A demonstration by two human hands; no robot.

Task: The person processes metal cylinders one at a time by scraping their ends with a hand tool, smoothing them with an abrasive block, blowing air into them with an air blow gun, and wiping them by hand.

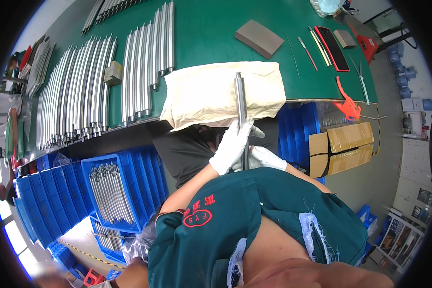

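I'm in a factory workshop. My green-topped workbench [201,43] carries rows of slender, shiny silver metal rods [77,91] laid side by side, and more fill a blue plastic crate [134,192] to my left. Ribbed blue plastic bins [57,192] stand nearby, yellow-and-black striped tape [92,256] marks the floor, and I wear a dark green work shirt [192,249].

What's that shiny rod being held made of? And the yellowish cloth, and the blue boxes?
Rod: smooth, polished metal, maybe steel; bright streaks run along it.
Yellowish cloth: woven fabric, perhaps cotton; it looks dull, with soft creases.
Blue boxes: probably moulded plastic; evenly coloured, with ribbed walls.
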